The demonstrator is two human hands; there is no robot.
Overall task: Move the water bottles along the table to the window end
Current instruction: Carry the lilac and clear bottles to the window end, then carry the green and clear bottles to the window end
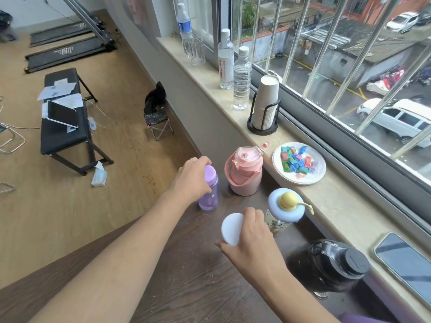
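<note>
On the dark wooden table (186, 276), my left hand (192, 177) grips the top of a purple bottle (210, 194) that stands upright near the table's far end. My right hand (250, 238) is closed around a bottle with a white round lid (231, 228); its body is hidden under the hand. A pink jug with a handle (245, 173) stands just right of the purple bottle. A bottle with a pale blue lid and yellow knob (284, 207) is beside my right hand. A black jug (331, 264) stands nearer to me on the right.
The window sill (338, 206) runs along the right with a plate of sweets (299, 163), a paper cup stack in a holder (265, 106), clear plastic bottles (242, 78), a glass (197, 50) and a phone (405, 262). A black bench (65, 136) and folding stool (158, 123) stand on the floor.
</note>
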